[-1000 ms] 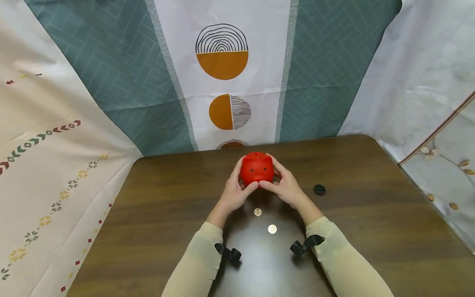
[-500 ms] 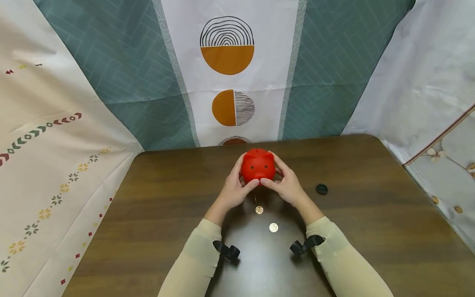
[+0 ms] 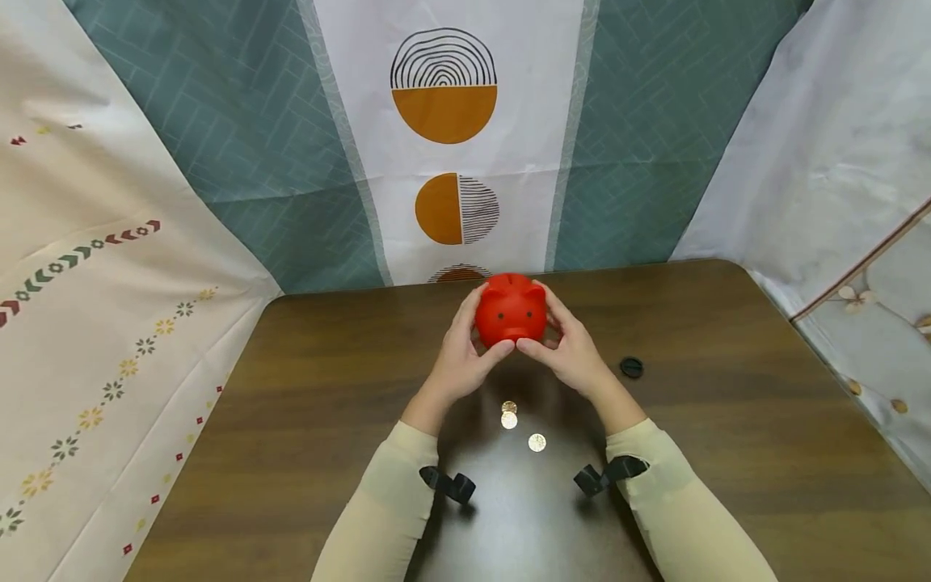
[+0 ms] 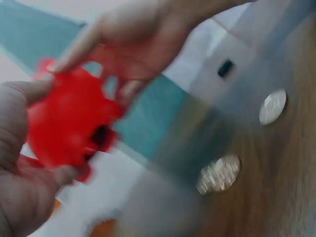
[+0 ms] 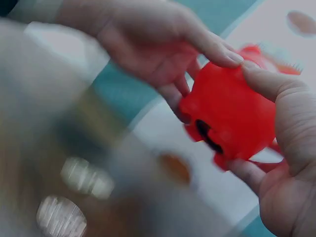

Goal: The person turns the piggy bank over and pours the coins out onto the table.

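Red piggy bank [image 3: 511, 310], held above wooden table [image 3: 291, 453], dark opening [image 5: 209, 136] in underside; left hand [image 3: 460, 356] and right hand [image 3: 575, 356] grip opposite sides, thumbs nearly meeting. Three gold-coloured coins [image 3: 537, 442] show below, two overlapping in head view. Round black plug [image 3: 631, 367] rests right of right hand.

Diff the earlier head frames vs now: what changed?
A third coin now lies on the table, right against the farther of the two earlier coins, on its near side. The red piggy bank moved slightly up in the head view. Unchanged: left hand and right hand both hold it; black cap in place.
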The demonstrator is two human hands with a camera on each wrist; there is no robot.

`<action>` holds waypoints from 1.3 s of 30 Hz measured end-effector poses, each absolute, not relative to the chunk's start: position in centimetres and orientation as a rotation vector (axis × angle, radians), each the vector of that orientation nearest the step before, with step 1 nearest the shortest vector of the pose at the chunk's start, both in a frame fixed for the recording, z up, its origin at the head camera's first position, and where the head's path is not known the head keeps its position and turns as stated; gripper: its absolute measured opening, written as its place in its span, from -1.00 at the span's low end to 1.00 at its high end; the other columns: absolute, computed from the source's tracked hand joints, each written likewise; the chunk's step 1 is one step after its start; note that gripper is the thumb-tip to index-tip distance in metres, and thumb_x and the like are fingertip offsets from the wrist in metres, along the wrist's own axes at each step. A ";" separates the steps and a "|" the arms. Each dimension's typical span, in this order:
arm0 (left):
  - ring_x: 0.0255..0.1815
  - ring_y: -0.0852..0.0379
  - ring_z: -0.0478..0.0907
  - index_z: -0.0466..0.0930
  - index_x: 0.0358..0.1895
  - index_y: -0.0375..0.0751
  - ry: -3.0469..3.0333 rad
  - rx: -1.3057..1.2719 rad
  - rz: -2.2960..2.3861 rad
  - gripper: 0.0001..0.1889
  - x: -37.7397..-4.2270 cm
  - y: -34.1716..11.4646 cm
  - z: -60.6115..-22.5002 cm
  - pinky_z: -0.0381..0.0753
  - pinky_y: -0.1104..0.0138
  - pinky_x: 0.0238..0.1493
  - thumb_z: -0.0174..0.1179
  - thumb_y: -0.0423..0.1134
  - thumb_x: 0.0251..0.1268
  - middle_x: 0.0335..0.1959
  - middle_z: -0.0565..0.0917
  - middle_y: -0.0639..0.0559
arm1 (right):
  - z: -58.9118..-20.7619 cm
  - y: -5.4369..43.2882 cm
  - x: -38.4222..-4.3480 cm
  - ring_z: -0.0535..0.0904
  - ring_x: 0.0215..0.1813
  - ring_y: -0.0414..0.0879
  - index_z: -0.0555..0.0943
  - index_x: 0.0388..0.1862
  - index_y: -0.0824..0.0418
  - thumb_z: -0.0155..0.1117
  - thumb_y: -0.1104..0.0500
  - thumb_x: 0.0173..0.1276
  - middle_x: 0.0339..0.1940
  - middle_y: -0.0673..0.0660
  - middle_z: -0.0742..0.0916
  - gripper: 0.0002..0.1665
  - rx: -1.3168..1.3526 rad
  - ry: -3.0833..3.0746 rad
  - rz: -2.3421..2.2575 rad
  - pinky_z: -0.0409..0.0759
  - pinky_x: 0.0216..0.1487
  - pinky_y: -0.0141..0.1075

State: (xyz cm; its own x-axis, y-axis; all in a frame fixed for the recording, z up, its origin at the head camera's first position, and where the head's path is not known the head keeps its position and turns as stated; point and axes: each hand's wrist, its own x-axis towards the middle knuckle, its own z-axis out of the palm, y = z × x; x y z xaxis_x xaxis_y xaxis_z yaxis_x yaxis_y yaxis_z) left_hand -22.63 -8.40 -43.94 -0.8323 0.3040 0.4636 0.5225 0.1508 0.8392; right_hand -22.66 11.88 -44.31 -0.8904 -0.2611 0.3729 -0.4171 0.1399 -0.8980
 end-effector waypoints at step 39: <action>0.35 -0.09 0.30 0.08 0.47 -0.14 -2.121 -0.817 -1.813 -0.14 -20.8 -8.3 -42.2 0.47 0.07 0.18 0.35 -0.43 0.10 0.50 0.06 -0.05 | -42.6 11.8 -22.1 0.37 0.35 0.11 0.13 0.52 -0.17 0.47 0.19 0.16 0.50 -0.02 0.26 0.04 0.778 -2.307 1.795 0.53 0.13 0.00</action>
